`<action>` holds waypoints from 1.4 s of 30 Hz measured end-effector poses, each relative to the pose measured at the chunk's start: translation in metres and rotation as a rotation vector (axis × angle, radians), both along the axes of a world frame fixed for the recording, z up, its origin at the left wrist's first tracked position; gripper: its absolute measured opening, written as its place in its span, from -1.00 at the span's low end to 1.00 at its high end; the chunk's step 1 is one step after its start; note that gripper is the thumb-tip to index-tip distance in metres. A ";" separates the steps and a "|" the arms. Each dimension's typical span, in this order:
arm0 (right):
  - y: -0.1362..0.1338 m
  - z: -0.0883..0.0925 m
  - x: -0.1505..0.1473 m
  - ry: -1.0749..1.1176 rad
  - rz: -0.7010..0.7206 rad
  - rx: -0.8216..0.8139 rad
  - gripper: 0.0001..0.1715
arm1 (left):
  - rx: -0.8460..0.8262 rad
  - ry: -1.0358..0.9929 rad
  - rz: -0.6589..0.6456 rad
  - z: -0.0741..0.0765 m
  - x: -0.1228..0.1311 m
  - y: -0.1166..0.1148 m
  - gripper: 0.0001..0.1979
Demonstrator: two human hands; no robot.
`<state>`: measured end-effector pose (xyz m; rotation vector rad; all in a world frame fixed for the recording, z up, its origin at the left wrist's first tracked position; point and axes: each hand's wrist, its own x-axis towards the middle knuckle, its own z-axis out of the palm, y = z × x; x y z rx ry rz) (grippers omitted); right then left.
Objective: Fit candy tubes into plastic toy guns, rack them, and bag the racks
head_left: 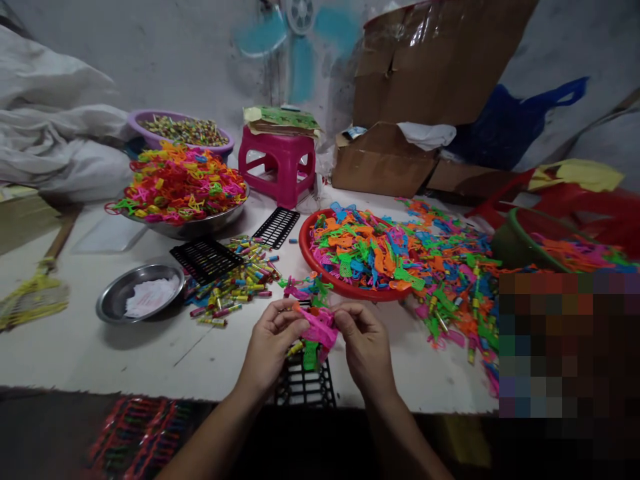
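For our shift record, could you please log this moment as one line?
left hand: holds pink plastic piece | right hand: holds same piece | below: black grid | beyond: red basin heaped with colourful pieces

Pink piece [320,331] was pinched above black rack [306,383]

The left hand [270,347] and right hand [369,347] held it from either side over the white table [150,360]. Beyond stood a red basin [345,291] heaped with colourful plastic pieces [367,250]; a metal bowl [107,303] sat leftward.

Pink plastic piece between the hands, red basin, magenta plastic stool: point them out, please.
Pink plastic piece [321,329]: head view, middle of its body.
Red basin [345,289]: head view, near rim.
Magenta plastic stool [287,164]: head view, front corner leg.
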<state>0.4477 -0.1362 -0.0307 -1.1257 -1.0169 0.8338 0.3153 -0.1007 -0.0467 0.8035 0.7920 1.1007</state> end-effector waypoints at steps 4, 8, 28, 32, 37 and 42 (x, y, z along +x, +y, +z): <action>-0.002 -0.006 -0.008 0.039 0.024 -0.025 -0.85 | -0.070 -0.028 0.027 -0.002 -0.010 -0.001 -0.69; 0.001 -0.006 -0.017 0.248 0.026 -0.059 -0.79 | 0.021 -0.011 0.124 -0.002 -0.016 -0.004 -0.78; -0.002 -0.001 -0.013 0.156 0.623 -0.351 -0.84 | 0.613 0.420 -0.034 0.010 -0.055 -0.016 -0.89; -0.001 0.008 -0.016 0.093 0.650 -0.408 -0.88 | 0.698 0.375 -0.098 0.011 -0.061 -0.016 -0.95; -0.005 0.023 -0.027 0.010 0.618 -0.384 -0.92 | 0.747 0.385 -0.111 0.012 -0.073 -0.016 -0.96; -0.012 0.035 -0.033 0.014 0.614 -0.346 -0.88 | 0.850 0.360 -0.130 0.011 -0.080 -0.015 -0.92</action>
